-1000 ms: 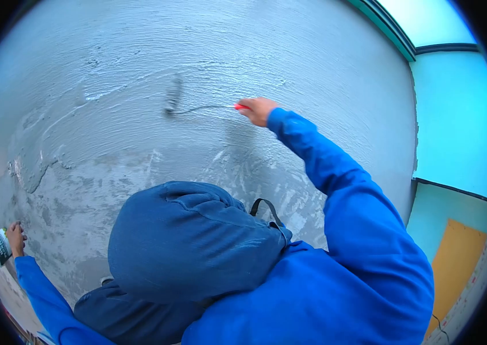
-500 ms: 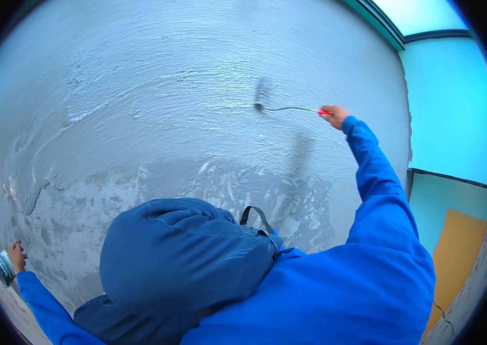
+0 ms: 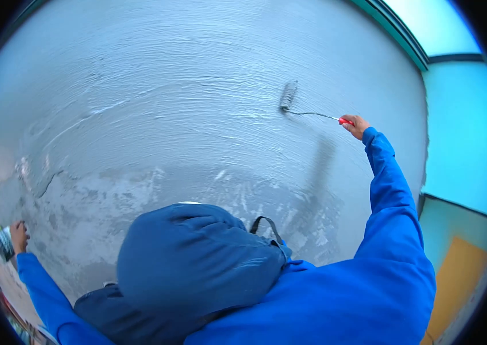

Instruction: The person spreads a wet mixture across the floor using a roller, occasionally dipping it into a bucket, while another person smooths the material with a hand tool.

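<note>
My right hand [image 3: 356, 126] is closed around the red handle of a paint roller [image 3: 289, 96], arm stretched out to the upper right. The roller's grey, wet-looking sleeve is at the wall [image 3: 197, 115], which carries a streaky grey coating with ridges. At the far left, the fingers of my left hand [image 3: 20, 237] are curled beside a grey-smeared container [image 3: 1, 241]. I cannot tell what these fingers grip. Both arms are in bright blue sleeves.
Dark blue cloth [image 3: 197, 259] with a black strap loop [image 3: 269, 227] fills the lower middle. Patchy, rougher grey covers the wall's lower part. On the right are a dark green frame [image 3: 396, 31], turquoise panels [image 3: 465, 132] and an orange-yellow board [image 3: 459, 282].
The roller and my right hand have moved right and slightly down in view. My left hand and the container beside it sit higher, the container tilted differently. The whole view has shifted a little.
</note>
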